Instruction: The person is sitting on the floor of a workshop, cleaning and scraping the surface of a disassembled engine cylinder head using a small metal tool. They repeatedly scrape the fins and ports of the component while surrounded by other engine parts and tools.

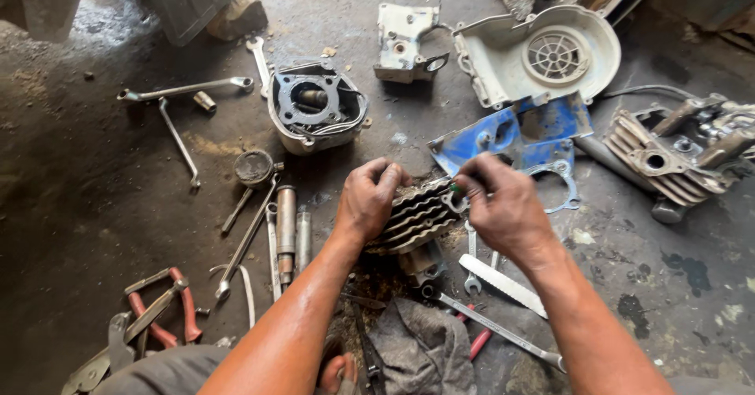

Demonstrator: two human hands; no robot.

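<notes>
A dark finned engine cylinder (421, 218) stands on the grimy floor between my hands. My left hand (368, 198) grips its left side, fingers curled over the top fins. At the cylinder's upper right edge, my right hand (499, 202) pinches a small green-tipped tool or part (455, 187); what it is I cannot make out. A thin metal gasket (560, 176) lies just right of my right hand.
Around me lie an engine casing (314, 104), a white fan cover (543, 57), a blue plate (511, 132), a cylinder head (676, 151), wrenches (185, 88), a piston (253, 167), red-handled pliers (161, 308), a file (503, 285) and a grey rag (421, 348).
</notes>
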